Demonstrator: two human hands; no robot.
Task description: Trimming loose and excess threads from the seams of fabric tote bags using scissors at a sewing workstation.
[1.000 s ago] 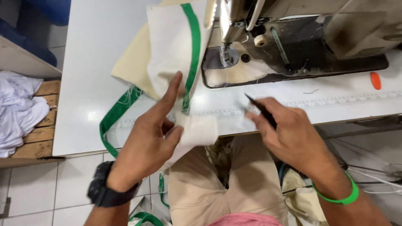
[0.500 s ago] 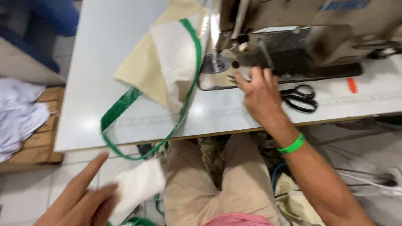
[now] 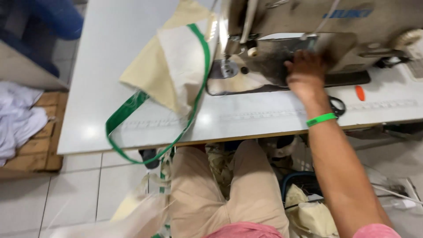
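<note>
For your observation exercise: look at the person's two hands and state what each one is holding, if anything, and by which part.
The right hand rests against the sewing machine bed, gripping nothing visible. The left hand is out of view, so its hold cannot be told.

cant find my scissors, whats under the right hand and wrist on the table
Black scissors lie on the white table, one handle loop showing beside the green wristband. The right hand and wrist cover the blades, so they cannot be seen.

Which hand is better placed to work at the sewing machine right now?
The right hand, probably. It is up on the sewing machine, beside the needle area and the cream cloth. The left hand cannot be made out; only a pale blur shows low at the left.
</note>
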